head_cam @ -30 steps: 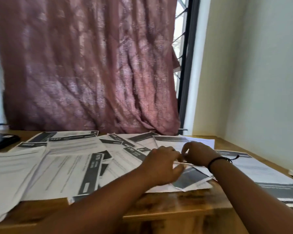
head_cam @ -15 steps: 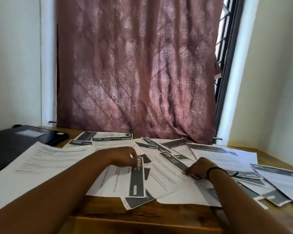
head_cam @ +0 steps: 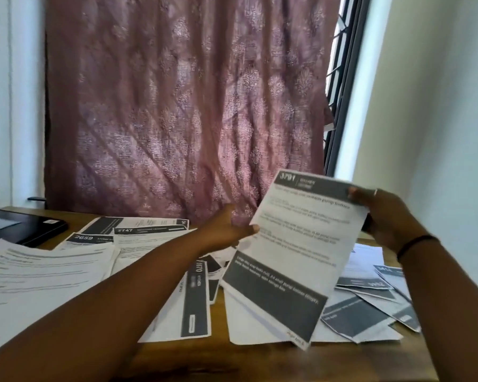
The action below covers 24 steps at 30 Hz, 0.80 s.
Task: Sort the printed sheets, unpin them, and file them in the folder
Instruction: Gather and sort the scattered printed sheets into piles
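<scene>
Two hands [head_cam: 226, 230] [head_cam: 384, 216] grip one printed sheet [head_cam: 295, 249].

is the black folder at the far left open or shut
Shut, as far as it shows: the black folder lies flat on the table with its cover down, no sheets visible inside. Its left part is cut off by the frame.

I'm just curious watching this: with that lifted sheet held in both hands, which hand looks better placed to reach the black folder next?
Probably the left hand: the black folder lies at the table's far left, on its side. The right hand grips the lifted sheet at its top right corner.
</scene>
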Available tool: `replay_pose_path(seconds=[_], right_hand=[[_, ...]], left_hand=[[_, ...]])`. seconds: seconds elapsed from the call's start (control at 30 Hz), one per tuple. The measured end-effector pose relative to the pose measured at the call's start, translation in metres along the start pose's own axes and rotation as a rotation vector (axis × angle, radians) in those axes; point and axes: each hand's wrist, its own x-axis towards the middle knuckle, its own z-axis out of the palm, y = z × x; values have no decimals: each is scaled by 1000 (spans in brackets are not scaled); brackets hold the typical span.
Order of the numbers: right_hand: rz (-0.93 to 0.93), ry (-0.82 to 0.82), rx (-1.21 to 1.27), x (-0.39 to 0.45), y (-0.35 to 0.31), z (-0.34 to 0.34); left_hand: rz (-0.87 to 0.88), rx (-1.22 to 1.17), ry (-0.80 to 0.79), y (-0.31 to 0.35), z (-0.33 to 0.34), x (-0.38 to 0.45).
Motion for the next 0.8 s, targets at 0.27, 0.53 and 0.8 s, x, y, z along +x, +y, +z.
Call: replay_pose_path(seconds=[0.27,0.53,0.8], right_hand=[[-163,11,-172,-21,-101,-73],[415,-105,-777,-52,-86,-181],[437,192,-613,-49,0,-278]], left_hand=[[-62,-592,-288,86,69,34],[-292,-865,-101,136,174,55],[-325,-740,-318,151,265,48]])
